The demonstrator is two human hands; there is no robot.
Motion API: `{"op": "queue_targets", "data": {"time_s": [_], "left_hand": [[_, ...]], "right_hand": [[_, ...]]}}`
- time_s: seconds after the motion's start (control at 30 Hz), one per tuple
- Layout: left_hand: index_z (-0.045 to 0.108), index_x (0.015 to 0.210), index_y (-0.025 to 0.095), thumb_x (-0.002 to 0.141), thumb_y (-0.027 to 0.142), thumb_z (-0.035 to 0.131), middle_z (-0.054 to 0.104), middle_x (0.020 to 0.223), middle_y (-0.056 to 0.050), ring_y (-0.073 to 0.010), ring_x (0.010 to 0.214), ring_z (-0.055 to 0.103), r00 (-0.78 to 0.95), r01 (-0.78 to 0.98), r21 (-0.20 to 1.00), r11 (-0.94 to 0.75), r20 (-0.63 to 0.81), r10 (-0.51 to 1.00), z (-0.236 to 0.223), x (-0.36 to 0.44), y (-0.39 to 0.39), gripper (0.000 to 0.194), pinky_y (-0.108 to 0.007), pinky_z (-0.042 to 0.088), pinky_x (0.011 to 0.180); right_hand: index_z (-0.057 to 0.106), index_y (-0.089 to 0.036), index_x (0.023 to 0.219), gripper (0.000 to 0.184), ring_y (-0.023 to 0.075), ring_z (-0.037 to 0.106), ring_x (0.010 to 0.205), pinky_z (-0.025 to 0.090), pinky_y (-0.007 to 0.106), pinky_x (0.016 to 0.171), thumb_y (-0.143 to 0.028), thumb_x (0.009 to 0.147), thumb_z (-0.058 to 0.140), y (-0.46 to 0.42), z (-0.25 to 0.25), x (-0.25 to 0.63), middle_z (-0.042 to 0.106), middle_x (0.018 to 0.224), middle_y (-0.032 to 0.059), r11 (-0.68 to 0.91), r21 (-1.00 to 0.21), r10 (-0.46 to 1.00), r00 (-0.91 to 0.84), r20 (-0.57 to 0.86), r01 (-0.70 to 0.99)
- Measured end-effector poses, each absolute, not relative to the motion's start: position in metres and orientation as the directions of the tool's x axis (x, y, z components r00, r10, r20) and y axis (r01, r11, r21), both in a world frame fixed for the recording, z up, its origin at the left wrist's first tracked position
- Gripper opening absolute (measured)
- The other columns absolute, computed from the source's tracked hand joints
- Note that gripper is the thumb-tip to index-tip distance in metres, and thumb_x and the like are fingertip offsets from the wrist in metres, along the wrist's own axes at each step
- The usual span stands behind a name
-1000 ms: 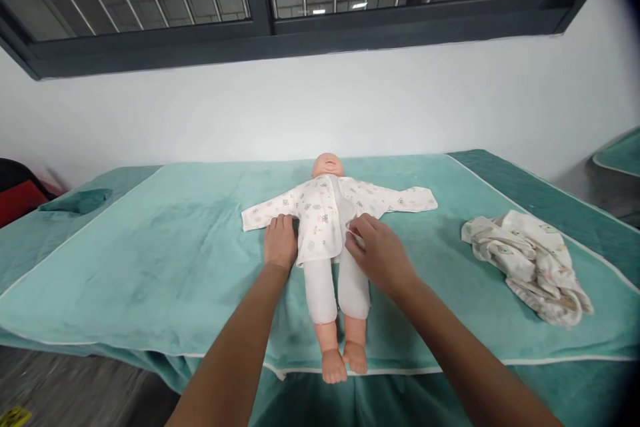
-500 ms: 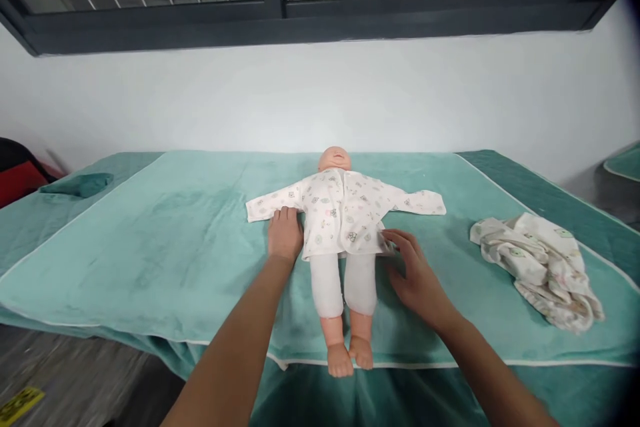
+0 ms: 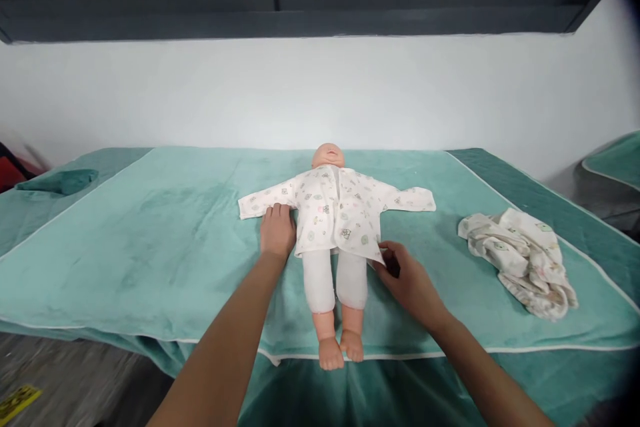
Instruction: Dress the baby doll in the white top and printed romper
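Face-up, doll [image 3: 319, 280] lies between left hand [image 3: 278, 232] and right hand [image 3: 409, 282] pinching shirt [image 3: 314, 213].

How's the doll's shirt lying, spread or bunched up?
Spread: the shirt lies over the doll, both sleeves stretched out sideways, and the right hand holds its lower corner.

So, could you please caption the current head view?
Right hand pinching the printed shirt near its hem on a supine doll.

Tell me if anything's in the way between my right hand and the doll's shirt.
Nothing visible is: your right hand is at the shirt's lower corner, thumb and finger apparently pinching it. The crumpled patterned cloth lies farther right, beyond that hand, not between it and the shirt.
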State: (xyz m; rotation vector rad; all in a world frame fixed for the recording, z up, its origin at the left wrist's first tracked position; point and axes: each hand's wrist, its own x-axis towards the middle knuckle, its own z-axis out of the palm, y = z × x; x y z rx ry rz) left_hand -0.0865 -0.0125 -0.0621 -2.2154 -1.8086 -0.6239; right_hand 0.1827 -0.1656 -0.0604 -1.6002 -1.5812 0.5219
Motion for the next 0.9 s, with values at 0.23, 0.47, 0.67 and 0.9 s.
{"op": "queue_targets", "data": {"time_s": [0.23, 0.47, 0.67, 0.9], "left_hand": [[0.063, 0.109, 0.016, 0.088, 0.013, 0.046, 0.063, 0.109, -0.013, -0.0302, 0.104, 0.055, 0.158, 0.969, 0.106, -0.225, 0.437, 0.885, -0.060, -0.086, -0.011, 0.027, -0.043, 0.047, 0.092], [0.066, 0.111, 0.016, 0.088, 0.013, 0.046, 0.065, 0.109, -0.013, -0.0306, 0.108, 0.056, 0.151, 0.960, 0.147, -0.237, 0.439, 0.886, -0.057, -0.086, -0.012, 0.031, -0.043, 0.046, 0.096], [0.070, 0.113, 0.018, 0.089, 0.017, 0.048, 0.068, 0.119, -0.013, -0.0295, 0.115, 0.057, 0.191, 0.876, 0.340, -0.341, 0.404, 0.895, -0.056, -0.082, -0.008, 0.033, -0.042, 0.043, 0.102], [0.070, 0.112, 0.013, 0.087, 0.018, 0.047, 0.072, 0.122, -0.012, -0.0261, 0.108, 0.064, 0.204, 0.775, 0.498, -0.389, 0.387, 0.899, -0.048, -0.064, 0.027, 0.035, -0.037, 0.050, 0.095]], "right_hand": [[0.065, -0.023, 0.092, 0.022, 0.0234, 0.070, 0.084, 0.058, 0.040, 0.082, -0.044, 0.090, 0.063, -0.126, -0.052, 0.205, 0.074, 0.094, 0.0069, -0.041, -0.996, 0.894, 0.448, -0.001, 0.079], [0.067, -0.018, 0.093, 0.009, 0.0234, 0.074, 0.086, 0.064, 0.037, 0.082, -0.023, 0.088, 0.061, -0.061, -0.041, 0.198, 0.076, 0.090, 0.0098, -0.173, -0.835, 0.941, 0.164, -0.297, -0.522], [0.063, -0.018, 0.117, 0.032, 0.0284, 0.072, 0.101, 0.061, 0.048, 0.088, -0.036, 0.093, 0.051, -0.033, -0.037, 0.187, 0.077, 0.099, 0.0106, -0.196, -0.766, 0.976, -0.048, -0.211, -0.612], [0.060, -0.020, 0.124, 0.042, 0.0309, 0.070, 0.109, 0.056, 0.053, 0.096, -0.043, 0.089, 0.054, -0.015, -0.033, 0.191, 0.077, 0.103, 0.0095, -0.109, -0.748, 0.994, -0.073, -0.081, -0.655]]}}
